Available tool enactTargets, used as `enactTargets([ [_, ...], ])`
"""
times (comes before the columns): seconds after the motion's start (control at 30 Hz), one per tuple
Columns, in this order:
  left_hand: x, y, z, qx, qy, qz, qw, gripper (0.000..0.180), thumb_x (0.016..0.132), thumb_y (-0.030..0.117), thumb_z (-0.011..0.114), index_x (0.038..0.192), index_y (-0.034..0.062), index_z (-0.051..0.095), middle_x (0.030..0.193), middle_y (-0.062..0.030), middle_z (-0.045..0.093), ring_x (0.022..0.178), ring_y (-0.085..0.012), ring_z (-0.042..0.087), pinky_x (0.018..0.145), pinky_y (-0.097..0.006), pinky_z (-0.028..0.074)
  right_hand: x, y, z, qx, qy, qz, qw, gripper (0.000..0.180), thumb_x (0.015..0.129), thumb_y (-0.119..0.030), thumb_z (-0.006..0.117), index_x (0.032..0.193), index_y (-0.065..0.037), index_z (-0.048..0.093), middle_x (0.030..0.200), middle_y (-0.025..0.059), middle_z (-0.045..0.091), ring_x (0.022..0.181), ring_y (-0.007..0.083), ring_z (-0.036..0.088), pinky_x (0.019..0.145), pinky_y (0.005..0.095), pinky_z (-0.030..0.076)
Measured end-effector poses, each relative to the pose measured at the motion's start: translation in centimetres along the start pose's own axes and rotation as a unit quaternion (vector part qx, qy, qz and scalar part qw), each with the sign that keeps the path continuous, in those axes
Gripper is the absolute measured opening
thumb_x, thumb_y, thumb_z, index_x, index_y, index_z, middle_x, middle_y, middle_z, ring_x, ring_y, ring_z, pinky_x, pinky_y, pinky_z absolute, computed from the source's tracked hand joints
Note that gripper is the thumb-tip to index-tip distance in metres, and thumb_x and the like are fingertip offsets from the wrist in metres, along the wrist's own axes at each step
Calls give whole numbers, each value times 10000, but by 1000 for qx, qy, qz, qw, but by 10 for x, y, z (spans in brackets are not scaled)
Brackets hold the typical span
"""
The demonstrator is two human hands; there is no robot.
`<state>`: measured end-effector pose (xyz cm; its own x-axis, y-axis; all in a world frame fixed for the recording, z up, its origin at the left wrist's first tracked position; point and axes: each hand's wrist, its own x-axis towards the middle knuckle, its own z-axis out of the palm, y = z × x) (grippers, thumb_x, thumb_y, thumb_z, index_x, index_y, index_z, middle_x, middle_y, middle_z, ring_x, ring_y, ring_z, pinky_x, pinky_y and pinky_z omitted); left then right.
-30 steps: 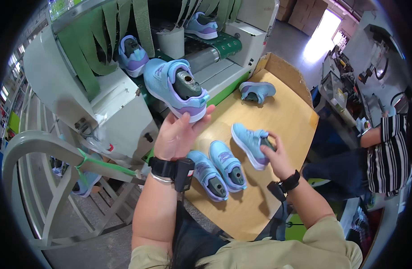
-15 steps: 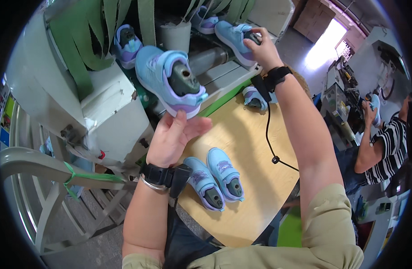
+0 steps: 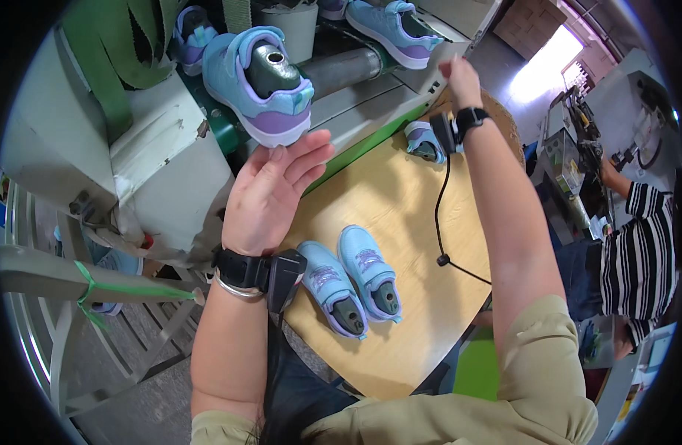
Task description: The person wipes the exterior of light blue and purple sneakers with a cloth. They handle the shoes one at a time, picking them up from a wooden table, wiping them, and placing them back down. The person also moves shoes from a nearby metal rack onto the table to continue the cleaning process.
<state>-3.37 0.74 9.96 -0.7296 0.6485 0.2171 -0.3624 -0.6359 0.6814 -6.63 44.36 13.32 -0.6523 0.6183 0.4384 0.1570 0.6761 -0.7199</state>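
Note:
A light-blue and purple child's sneaker [image 3: 256, 81] with a dark green last inside rests on the roller edge of the machine. My left hand [image 3: 270, 189] is just below its heel, fingers stretched and apart, thumb at or very near the sole. Another such sneaker [image 3: 397, 37] lies at the machine's right side. My right hand [image 3: 463, 81] is just right of and below that shoe's heel, apart from it, fingers curled with nothing visible in them. On the wooden table sits a pair, a left sneaker [image 3: 330, 282] and a right sneaker [image 3: 367, 267], toes pointing away from me.
Green strip curtains [image 3: 96, 67] hang at the machine opening, with more shoes behind. One sneaker [image 3: 426, 141] lies at the table's far edge. A black cable [image 3: 439, 222] runs from my right wrist. A grey metal rail [image 3: 44, 271] stands left; a person in stripes [image 3: 638, 237] works at right.
My right hand has let go of the far-right sneaker and drawn back from it. My left hand has loosened from the nearer shoe's heel, its fingers now straighter. The view has shifted slightly.

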Motion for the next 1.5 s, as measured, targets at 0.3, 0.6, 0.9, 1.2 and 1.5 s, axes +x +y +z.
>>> enactTargets([
  [0.3,-1,5,-2,-68,-25,-4,997,460,1071,246,369,1492,61,377,1487,-208,463,1323,-321,514,1094,-426,408,-130,121,12,-275,-185,-62,941,352,926,-449,608,1162,-196,667,1302,144,559,1363,441,344,1120,551,297],
  [0.6,-9,-9,-6,-80,-11,-47,996,505,1049,254,445,1497,36,359,1472,-218,473,1305,-324,528,1082,-407,421,-327,-2,-98,-85,-306,-119,941,439,800,-150,686,1215,-74,565,1264,157,528,1395,412,342,1160,487,292],
  [0.9,-24,-9,3,-36,-23,-80,996,562,1044,285,470,1518,26,316,1429,-216,516,1293,-322,536,1106,-425,393,-396,-16,-110,75,-139,277,948,767,834,-309,814,1347,31,356,1290,170,511,1228,227,503,1036,356,416],
  [1.2,-29,-12,5,8,-19,-109,994,515,1028,244,508,1475,16,389,1385,-212,556,1273,-306,554,1068,-410,426,-411,-35,-63,85,-108,163,977,684,837,-198,808,1372,31,447,1203,118,619,1037,175,613,927,312,488],
  [1.5,-47,-41,27,148,-139,-255,945,777,951,573,582,1499,63,375,1366,-98,568,1176,-207,578,943,-383,507,-337,-132,-93,344,-128,145,919,711,926,-283,698,1484,-10,352,1443,142,470,1310,215,471,1093,357,368],
])
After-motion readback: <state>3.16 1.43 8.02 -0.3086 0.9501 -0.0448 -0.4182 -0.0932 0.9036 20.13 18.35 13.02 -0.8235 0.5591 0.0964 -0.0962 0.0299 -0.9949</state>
